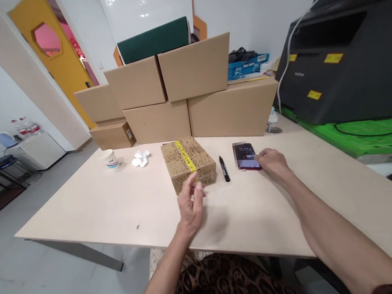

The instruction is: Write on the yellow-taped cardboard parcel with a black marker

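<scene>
On the pale table [78, 207], left to right: one paper cup [108, 160], upright; one crumpled white tissue [140, 159]; one speckled carton [172, 161], yellow tape across its top. The left hand [190, 209] hung before the carton's front—fingers loosely bent and apart, gripping nothing. One black marker [224, 169] lay between carton and phone [246, 158]. The phone lay screen-up, lit; at its right edge, the right hand [274, 163]—fingers bunched against it, whether pinching or merely touching could not be told.

pale table [88, 200] | paper cup [110, 160] | crumpled tissue [141, 158] | speckled box [174, 165] | black marker [224, 169] | phone [246, 158] | lower cartons [229, 111]
</scene>
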Tool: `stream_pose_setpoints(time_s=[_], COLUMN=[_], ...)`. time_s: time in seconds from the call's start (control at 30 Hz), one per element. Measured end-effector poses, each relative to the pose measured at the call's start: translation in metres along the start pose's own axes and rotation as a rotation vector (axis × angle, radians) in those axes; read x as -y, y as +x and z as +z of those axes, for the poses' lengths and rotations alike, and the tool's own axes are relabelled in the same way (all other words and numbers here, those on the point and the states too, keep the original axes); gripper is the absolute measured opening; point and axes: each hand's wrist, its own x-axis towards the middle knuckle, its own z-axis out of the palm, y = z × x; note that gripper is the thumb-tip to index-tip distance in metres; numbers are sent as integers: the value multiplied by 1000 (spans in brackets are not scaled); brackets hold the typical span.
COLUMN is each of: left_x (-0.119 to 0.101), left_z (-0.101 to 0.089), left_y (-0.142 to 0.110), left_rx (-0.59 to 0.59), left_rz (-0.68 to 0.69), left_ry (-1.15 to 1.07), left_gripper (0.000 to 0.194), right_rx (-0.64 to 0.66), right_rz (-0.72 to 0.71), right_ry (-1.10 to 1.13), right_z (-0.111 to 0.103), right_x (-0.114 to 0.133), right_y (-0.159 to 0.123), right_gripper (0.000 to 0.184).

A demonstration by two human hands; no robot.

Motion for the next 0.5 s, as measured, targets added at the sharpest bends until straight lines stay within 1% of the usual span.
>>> stream_pose_setpoints(time_s=[0.07, 0.1, 0.13, 0.2, 0.23, 0.27, 0.3, 0.37, 0.4, 0.47, 0.5], left_x=[-8, -11, -13, -12, -9, -5, 1, 13, 18, 26, 29], left_z=[-11, -18, -26, -44, -52, -59, -64, -70, -70, -67, -66], left_y=[7, 13, 20, 37, 47, 56, 65, 79, 84, 88, 89], left_rx=[-132, -204, -272, -408, -443, -457, -453, -369, -319, -184, -132], left_rz=[125, 171, 187, 143, 72, -29, -156, -446, -522, -662, -685], left_ry=[82, 132, 188, 249, 256, 253, 236, 152, 129, 35, -20], left_gripper=[36, 34, 34, 40, 46, 51, 55, 55, 54, 53, 52], right_rx=[-16, 2, 37, 159, 225, 283, 331, 440, 504, 612, 638], right_rz=[-84, -131, -178, -270, -298, -308, -299, -256, -228, -205, -217], right_ry=[48, 104, 177, 406, 496, 553, 581, 599, 604, 630, 653], right_z=[5, 9, 14, 27, 35, 42, 49, 61, 65, 71, 73], right_x=[8, 13, 19, 32, 39, 47, 54, 66, 71, 78, 81], right_y=[-7, -12, -18, -31, -37, -43, -48, -56, -59, -63, -64], right_gripper=[13, 19, 27, 48, 57, 63, 67, 70, 71, 72, 72])
